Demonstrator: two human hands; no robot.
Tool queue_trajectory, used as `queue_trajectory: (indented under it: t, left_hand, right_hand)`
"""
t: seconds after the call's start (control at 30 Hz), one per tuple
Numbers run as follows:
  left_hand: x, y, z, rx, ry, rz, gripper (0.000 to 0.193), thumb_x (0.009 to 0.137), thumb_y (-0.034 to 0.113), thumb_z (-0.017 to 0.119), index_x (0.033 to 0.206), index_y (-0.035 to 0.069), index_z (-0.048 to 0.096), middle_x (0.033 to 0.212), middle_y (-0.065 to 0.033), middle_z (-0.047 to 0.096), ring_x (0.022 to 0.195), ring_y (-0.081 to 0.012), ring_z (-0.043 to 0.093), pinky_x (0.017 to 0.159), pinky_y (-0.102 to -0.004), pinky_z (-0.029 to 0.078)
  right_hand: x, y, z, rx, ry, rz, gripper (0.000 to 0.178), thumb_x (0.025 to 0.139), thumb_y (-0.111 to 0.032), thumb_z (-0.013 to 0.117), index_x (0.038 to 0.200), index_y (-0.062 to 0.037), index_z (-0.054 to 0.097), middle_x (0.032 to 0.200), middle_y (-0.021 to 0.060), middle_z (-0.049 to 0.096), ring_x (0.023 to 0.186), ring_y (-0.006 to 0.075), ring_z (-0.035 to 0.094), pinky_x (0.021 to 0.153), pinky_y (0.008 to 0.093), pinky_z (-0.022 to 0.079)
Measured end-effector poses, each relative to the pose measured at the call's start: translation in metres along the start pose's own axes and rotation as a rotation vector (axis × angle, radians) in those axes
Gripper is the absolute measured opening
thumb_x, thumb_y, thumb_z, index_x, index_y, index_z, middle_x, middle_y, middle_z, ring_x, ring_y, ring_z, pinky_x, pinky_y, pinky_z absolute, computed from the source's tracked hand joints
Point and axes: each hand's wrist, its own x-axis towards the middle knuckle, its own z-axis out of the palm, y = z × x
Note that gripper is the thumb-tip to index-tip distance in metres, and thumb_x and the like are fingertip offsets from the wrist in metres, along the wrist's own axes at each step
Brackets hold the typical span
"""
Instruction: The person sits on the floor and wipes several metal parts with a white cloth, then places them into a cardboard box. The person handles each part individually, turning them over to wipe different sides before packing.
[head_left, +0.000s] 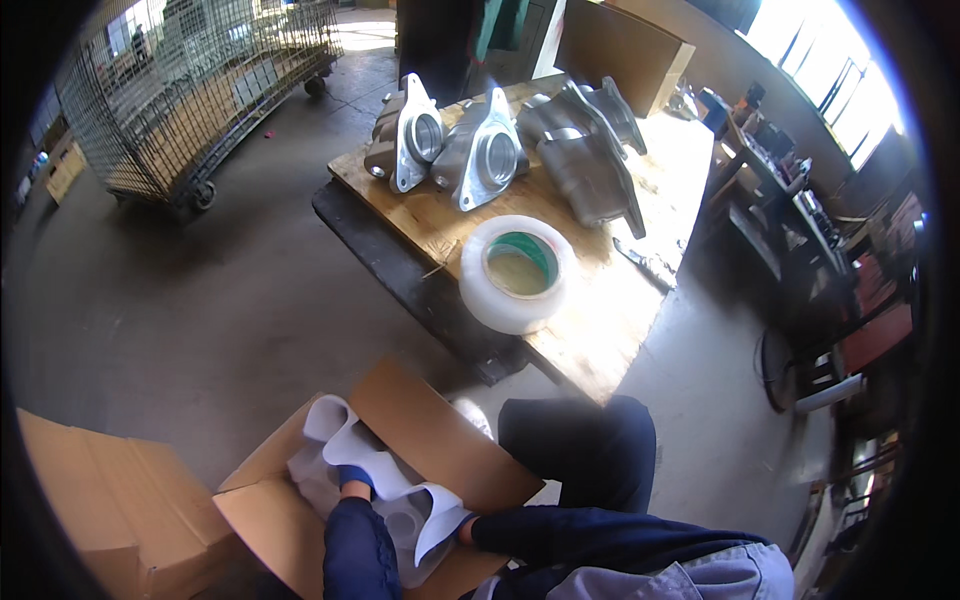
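Seemingly midway: foam (396, 478) was in the box (440, 432), closing left to do; my left hand (355, 481) and right hand (465, 530) touched the foam, grips I couldn't tell.

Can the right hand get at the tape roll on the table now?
Probably yes, after lifting clear of the box: the right hand is down by the foam sheet, behind an open flap, but nothing covers the tape roll.

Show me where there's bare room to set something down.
On the tabletop, the near corner between tape roll and tool is bare, as is a strip between castings and right edge. Crowded: the tabletop's far side, and the open box, with wrap, left hand and right hand.
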Motion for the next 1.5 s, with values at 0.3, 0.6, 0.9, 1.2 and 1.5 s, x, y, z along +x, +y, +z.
queue_trajectory:
  t: [0.3, 0.6, 0.9, 1.2, 1.5]
  left_hand:
    - [-0.093, 0.014, -0.064, -0.391, -0.056, -0.06, 0.038, 0.085, 0.018, 0.064, 0.118, -0.002, 0.064, 0.112, -0.0227, 0.068, 0.103, -0.0406, 0.063, 0.09, -0.0431, 0.049]
    - [-0.139, 0.122, -0.085, -0.665, -0.251, -0.134, 0.039, 0.086, 0.025, 0.064, 0.115, -0.002, 0.065, 0.117, -0.0254, 0.066, 0.11, -0.0374, 0.063, 0.095, -0.0417, 0.049]
    - [-0.133, 0.13, -0.088, 0.076, -0.628, -0.047, 0.031, 0.084, 0.029, 0.065, 0.102, 0.005, 0.071, 0.109, -0.0209, 0.069, 0.104, -0.038, 0.066, 0.087, -0.0428, 0.053]
    - [-0.186, 0.084, -0.145, -0.459, -0.429, -0.016, 0.031, 0.089, 0.029, 0.062, 0.104, 0.003, 0.07, 0.099, -0.0207, 0.07, 0.084, -0.0336, 0.069, 0.077, -0.04, 0.053]
    - [-0.221, 0.117, -0.214, -0.393, -0.042, -0.008, 0.026, 0.089, 0.019, 0.065, 0.11, 0.003, 0.069, 0.102, -0.0196, 0.07, 0.093, -0.0291, 0.069, 0.082, -0.035, 0.053]
  right_hand:
    - [-0.03, -0.019, -0.127, 0.375, -0.008, -0.142, 0.029, 0.083, -0.025, 0.061, 0.096, -0.0047, 0.076, 0.1, 0.018, 0.072, 0.096, 0.0361, 0.069, 0.085, 0.0441, 0.054]
    - [-0.153, -0.008, -0.205, 0.805, 0.33, -0.142, 0.044, 0.089, -0.051, 0.06, 0.088, -0.0091, 0.072, 0.082, 0.0191, 0.068, 0.079, 0.0412, 0.065, 0.069, 0.0465, 0.052]
    - [-0.252, 0.032, -0.23, 1.338, 0.424, -0.313, 0.025, 0.097, -0.023, 0.063, 0.111, -0.0034, 0.07, 0.097, 0.0115, 0.073, 0.084, 0.0214, 0.071, 0.078, 0.0314, 0.055]
    - [-0.288, 0.075, -0.309, 1.374, 0.685, -0.208, 0.026, 0.098, -0.015, 0.059, 0.12, -0.0034, 0.066, 0.094, 0.0083, 0.073, 0.081, 0.014, 0.071, 0.076, 0.0259, 0.056]
    - [-0.144, 0.2, -0.493, 0.871, 1.429, 0.096, 0.038, 0.083, -0.02, 0.064, 0.115, 0.0012, 0.062, 0.105, 0.0225, 0.068, 0.095, 0.031, 0.067, 0.082, 0.0392, 0.051]
